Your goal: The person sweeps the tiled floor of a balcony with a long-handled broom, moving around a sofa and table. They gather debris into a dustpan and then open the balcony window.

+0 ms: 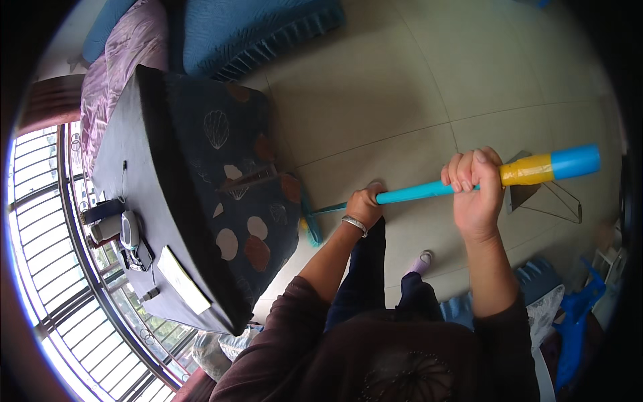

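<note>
Both hands grip the turquoise handle of a broom [414, 192], which runs from upper right down towards the left. My right hand [474, 173] is closed around it just below the yellow tape and the blue end piece [575, 162]. Lower on the handle, my left hand [365, 206], with a silver bangle at the wrist, is wrapped around it. The broom's turquoise head [312, 226] is on the floor beside the hanging patterned cloth [256, 226] of the table; part of the head is hidden by the cloth.
A dark-covered table [166, 211] at left bears a white sheet, a bottle and small items. Behind it are a pink cloth [133, 45] and a blue-covered seat [251, 35]. A grey metal piece with a wire frame [555, 203] lies at right, near a blue plastic object [575, 321].
</note>
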A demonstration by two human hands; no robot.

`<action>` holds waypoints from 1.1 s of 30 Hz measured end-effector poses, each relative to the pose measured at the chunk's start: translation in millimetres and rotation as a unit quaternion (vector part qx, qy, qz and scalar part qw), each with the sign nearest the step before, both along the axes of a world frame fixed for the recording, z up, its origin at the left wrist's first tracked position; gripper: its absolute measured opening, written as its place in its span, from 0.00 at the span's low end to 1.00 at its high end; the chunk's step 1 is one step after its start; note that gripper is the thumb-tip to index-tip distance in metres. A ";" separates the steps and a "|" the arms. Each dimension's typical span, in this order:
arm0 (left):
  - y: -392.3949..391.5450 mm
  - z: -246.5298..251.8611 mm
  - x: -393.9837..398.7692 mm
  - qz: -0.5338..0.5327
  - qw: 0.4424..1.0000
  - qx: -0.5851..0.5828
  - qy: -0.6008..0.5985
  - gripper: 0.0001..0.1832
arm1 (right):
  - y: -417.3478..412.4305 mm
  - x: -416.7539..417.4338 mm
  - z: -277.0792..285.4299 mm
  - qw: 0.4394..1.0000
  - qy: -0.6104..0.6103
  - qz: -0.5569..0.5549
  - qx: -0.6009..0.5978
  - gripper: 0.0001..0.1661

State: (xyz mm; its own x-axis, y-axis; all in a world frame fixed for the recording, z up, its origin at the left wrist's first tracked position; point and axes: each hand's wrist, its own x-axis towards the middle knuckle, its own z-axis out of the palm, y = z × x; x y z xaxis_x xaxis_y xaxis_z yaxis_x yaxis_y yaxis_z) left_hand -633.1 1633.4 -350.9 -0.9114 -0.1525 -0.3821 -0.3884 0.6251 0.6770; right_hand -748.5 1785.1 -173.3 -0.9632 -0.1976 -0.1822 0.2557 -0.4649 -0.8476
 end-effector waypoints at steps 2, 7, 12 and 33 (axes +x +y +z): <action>-11.5 2.6 -14.7 0.005 1.000 0.005 0.005 0.06 | -14.1 -18.4 1.5 1.000 0.011 0.014 0.009 0.17; -44.5 12.2 -75.3 -0.010 0.999 -0.017 0.045 0.07 | -36.7 -59.4 12.0 0.998 0.067 0.010 -0.007 0.17; -62.5 26.4 -138.8 -0.026 0.985 -0.030 0.166 0.07 | -44.7 -74.3 37.8 0.987 0.161 -0.004 -0.009 0.15; -73.1 71.4 -293.5 -0.002 0.995 -0.016 0.101 0.09 | -60.7 -243.2 78.6 0.974 0.212 0.083 0.007 0.13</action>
State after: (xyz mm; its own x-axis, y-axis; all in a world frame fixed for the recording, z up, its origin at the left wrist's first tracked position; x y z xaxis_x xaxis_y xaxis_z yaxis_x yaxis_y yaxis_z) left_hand -926.5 1560.2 -279.5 -0.9697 -0.1586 -0.1858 -0.2442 0.6493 0.7203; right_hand -991.7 1724.4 -94.7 -0.9077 -0.3569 0.2206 -0.0480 -0.4339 -0.8997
